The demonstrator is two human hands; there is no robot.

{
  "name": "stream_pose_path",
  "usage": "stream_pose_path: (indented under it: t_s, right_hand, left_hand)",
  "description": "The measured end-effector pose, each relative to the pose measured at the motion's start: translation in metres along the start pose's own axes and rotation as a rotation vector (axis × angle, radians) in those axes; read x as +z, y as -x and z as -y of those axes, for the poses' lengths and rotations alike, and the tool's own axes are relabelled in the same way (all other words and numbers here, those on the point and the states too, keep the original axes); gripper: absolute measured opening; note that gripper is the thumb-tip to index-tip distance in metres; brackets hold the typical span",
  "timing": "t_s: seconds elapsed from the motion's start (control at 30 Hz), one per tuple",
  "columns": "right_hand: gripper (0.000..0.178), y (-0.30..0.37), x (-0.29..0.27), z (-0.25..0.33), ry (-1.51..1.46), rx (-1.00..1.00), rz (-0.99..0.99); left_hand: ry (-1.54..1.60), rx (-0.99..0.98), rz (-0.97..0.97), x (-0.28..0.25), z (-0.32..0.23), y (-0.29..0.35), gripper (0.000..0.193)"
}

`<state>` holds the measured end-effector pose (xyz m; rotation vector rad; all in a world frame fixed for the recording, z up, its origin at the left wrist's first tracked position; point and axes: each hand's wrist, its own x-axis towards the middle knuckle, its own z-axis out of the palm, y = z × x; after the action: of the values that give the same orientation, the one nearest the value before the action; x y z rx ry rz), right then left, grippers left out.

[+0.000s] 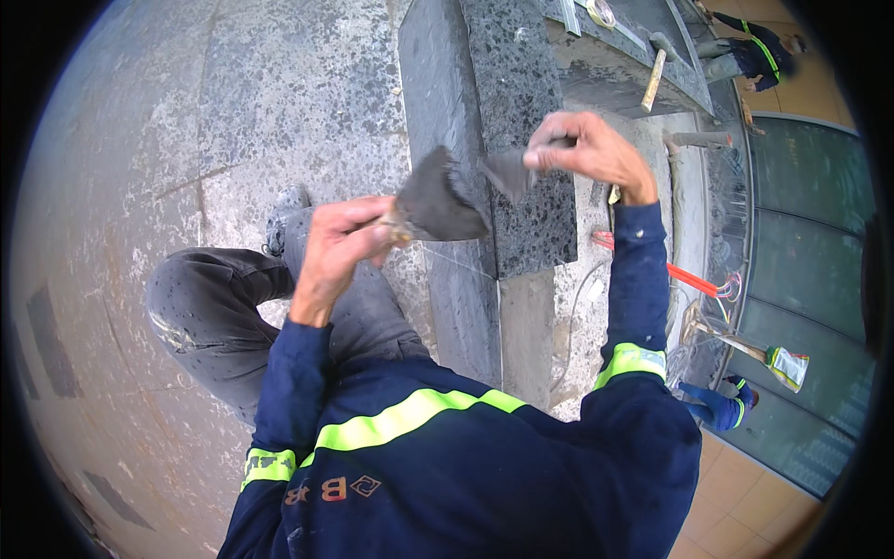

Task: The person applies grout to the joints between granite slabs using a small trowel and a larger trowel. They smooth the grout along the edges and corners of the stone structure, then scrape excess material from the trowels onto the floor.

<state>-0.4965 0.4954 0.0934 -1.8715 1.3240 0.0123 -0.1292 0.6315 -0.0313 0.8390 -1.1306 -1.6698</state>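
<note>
Here at mid-frame, holding a broad scraper (438,200) up by its narrow end, with the left hand (337,246) pinching it between thumb and fingers. Flaring out to the right in a dark fan shape, with a ragged upper edge. Just to the right of that, pinching a smaller scraper (508,173) with the right hand (601,156), thumb and fingertips pressed together in a firm grip. Pointing leftward, blurred, near the broad one but apart from it. Cannot tell whether touching the stone below.

Running beneath both, from top centre downward: a pairing of speckled granite slab (521,88) and smoother grey stone face (436,84), joined along one long edge. Over to the upper right, on a grey bench (615,58), lying near the edge: a hammer (655,82) with a pale handle, and farther up, a roll of tape (601,13).

Moving to the right of the frame, past an orange tube (693,279) with wires at its end, to a green-and-white packet (788,368) against dark glass panels (805,186). Standing about at upper right, a co-worker (750,58) in dark clothing with yellow bands; at lower right, another person (719,407) in blue. Spreading across the left side, blotchy grey paving (289,84), under a bent knee (209,293) in grey trousers.
</note>
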Motion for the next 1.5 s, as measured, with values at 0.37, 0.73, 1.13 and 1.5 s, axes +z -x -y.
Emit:
stream_pose_path:
  t_s: [0.37,0.73,1.13,1.5]
  right_hand:
    - [0.049,-0.070,-0.017,-0.042,0.895,-0.164,-0.423]
    - [0.053,-0.088,-0.030,-0.038,0.876,-0.063,-0.367]
    - [0.054,-0.093,-0.037,-0.061,0.846,0.121,-0.486]
    - [0.031,-0.016,-0.009,0.017,0.174,-0.274,-0.249]
  left_hand:
    - [-0.108,-0.102,-0.120,-0.031,0.009,0.030,0.038]
    - [-0.121,-0.071,-0.121,-0.032,0.008,0.026,0.037]
    - [-0.103,-0.087,-0.128,-0.028,0.006,0.020,0.035]
    - [-0.090,-0.170,-0.022,-0.018,0.021,-0.031,0.035]
